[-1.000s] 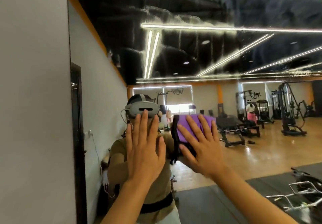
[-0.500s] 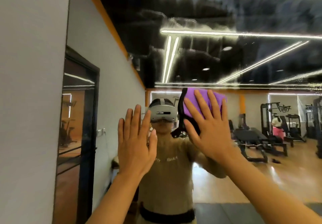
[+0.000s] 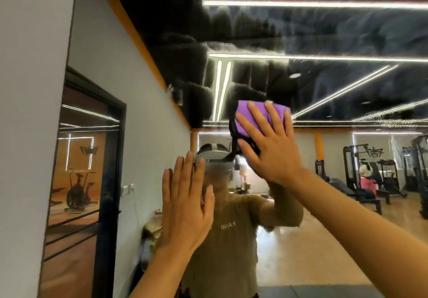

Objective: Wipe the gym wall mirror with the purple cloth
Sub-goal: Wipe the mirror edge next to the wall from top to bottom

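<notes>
Head view, gym interior: a person's right hand (image 3: 268, 144) presses a purple cloth (image 3: 254, 121) flat against the wall mirror (image 3: 324, 31), fingers straight and spread over the fabric rather than curled round it. The cloth sits in the mirror's middle band, just above the reflected headset, with a dark edge or strap of the cloth trailing at its left side beneath the thumb. Left of the cloth and lower down, the left hand (image 3: 185, 207) is raised with its fingers straight and together, holding nothing; whether its palm actually touches the glass cannot be told. Smeary, cloudy streaks show on the mirror above the cloth, across the reflection of the dark ceiling and its light strips. A grey wall (image 3: 30, 112) borders the mirror on its left edge, and reflected weight machines stand far to the right of the cloth.

The wiping pass itself appears to be the step in hand, with much of the upper glass seemingly yet to be cleared. The next move likely calls for steady, flat pressure through the right palm while sweeping the cloth up or sideways into the streaked zone, overlapping strokes so no haze is left, and keeping bare fingertips off the glass to avoid fresh marks.
</notes>
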